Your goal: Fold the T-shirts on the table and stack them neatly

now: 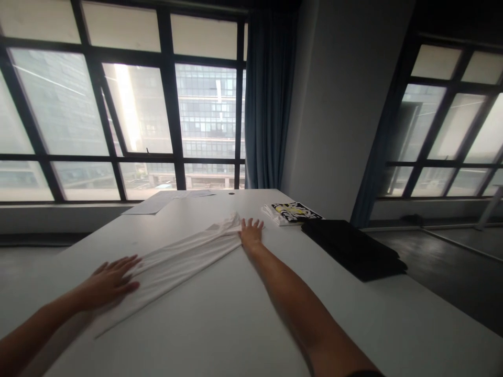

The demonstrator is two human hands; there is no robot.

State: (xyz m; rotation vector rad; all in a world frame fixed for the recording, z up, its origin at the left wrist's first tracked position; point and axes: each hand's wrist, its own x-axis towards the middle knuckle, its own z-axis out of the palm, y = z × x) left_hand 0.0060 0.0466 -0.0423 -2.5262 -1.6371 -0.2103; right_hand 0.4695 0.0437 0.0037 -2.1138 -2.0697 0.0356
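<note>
A piece of thin white fabric [188,257], long and creased, lies stretched diagonally across the white table [236,330]. My left hand [112,280] rests on its near left end with the fingers spread. At the far right end my right hand [251,233] lies palm down, fingers apart, touching the fabric's edge. Wrinkles run lengthwise between the two hands, and the far end is bunched up. What kind of item the fabric is, I cannot tell.
Folded black cloths [349,248] are stacked at the table's right edge. Behind them sits a white stack with a black, white and yellow patterned top piece [296,211]. Paper sheets [147,204] lie at the far left. Windows and a blue curtain [269,99] stand beyond.
</note>
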